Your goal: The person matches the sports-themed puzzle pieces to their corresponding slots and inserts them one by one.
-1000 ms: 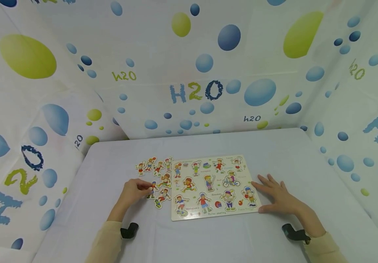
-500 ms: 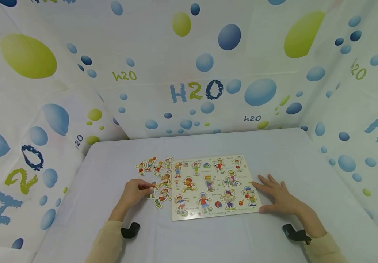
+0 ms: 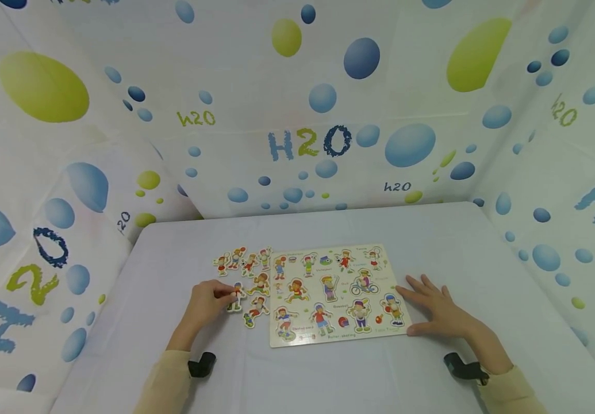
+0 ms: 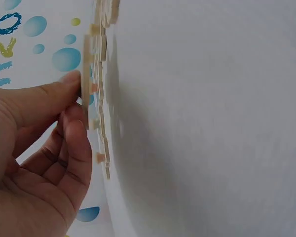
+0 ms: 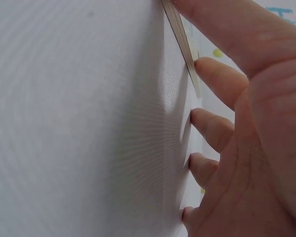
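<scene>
My left hand (image 3: 208,302) pinches a figure-shaped puzzle piece (image 3: 237,303) between thumb and fingertips, left of the puzzle board (image 3: 304,340). Edge-on in the left wrist view, that wooden piece (image 4: 86,64) stands close beside other pieces with small knobs. Several loose figure pieces lie by the board's left side, among them a runner (image 3: 260,284) and a skateboarder (image 3: 257,309). The board shows printed sports figures and words. My right hand (image 3: 439,307) rests at its right edge with fingers spread. In the right wrist view, thumb and index finger touch the board's edge (image 5: 180,39).
A white cloth covers the table (image 3: 349,379). Behind and at both sides hangs a white curtain (image 3: 235,161) with blue and green drops and H2O lettering. Black wrist cameras sit at the left cuff (image 3: 202,364) and right cuff (image 3: 463,367).
The pinched piece has shifted slightly left and away from the skateboarder piece, and more of its printed face shows. My right hand and the board have stayed in place.
</scene>
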The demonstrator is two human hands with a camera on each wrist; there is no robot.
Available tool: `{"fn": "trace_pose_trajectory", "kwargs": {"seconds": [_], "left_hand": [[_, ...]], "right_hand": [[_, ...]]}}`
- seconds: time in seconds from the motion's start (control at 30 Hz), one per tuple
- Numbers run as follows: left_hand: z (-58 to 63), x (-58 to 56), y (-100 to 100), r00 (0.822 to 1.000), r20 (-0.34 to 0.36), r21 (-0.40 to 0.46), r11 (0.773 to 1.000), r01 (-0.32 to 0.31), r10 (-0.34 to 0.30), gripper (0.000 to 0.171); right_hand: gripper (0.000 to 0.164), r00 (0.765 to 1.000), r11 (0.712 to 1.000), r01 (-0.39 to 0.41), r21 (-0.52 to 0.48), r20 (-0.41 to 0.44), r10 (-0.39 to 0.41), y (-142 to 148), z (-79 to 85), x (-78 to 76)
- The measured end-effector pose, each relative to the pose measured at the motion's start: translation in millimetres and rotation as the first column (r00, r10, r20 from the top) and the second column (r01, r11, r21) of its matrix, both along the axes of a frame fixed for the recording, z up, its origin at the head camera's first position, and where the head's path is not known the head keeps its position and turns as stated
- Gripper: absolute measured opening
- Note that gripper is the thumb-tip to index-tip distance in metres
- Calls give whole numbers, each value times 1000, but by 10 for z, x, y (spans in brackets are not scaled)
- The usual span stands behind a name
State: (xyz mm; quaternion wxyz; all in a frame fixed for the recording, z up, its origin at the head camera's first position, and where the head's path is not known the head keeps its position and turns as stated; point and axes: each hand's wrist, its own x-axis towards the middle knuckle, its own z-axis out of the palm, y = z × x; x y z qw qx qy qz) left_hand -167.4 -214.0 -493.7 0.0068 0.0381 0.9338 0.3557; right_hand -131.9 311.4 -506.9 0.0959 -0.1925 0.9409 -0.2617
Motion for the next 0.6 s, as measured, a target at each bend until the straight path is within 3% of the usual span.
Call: {"fn": "trace_pose_trajectory", "kwargs": {"seconds": [0.3, 0.6], "left_hand": [[110, 54, 83, 1000, -13, 3, 1000, -9, 9, 15], [247, 97, 396, 998, -54, 17, 1000, 21, -20, 13]], "right_hand": [[92, 1000, 1000, 1, 3, -5, -1, 9, -11, 3], [90, 1000, 1000, 0, 5, -7, 0, 2, 13, 17]]}}
